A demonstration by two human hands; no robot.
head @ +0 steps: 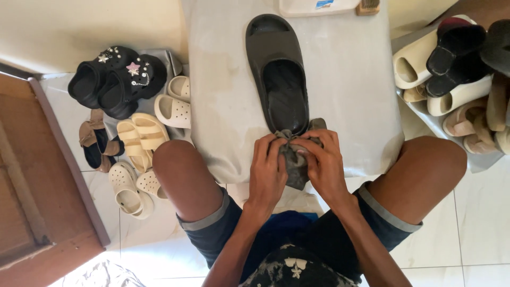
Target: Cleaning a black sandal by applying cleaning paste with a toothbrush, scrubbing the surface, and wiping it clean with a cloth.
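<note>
cloth [295, 162]: soft, limp, bunched; left hand [267, 172] and right hand [325, 165] fingers both pinch it
slide [279, 74]: light, flexible; best held at heel

Crumpled grey cloth [294, 159] at the near end of a black slide sandal [277, 72], sole down.

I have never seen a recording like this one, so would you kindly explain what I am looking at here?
The single picture comes from a camera worn on a seated person's head, looking down past the knees. No machine is involved: the left hand and right hand are bare, and together they bunch a grey cloth. On the grey covered surface in front lies a black slide sandal, its heel end beside the cloth. Light sandals and black clogs lie on the floor to the left, more slides to the right.
</note>
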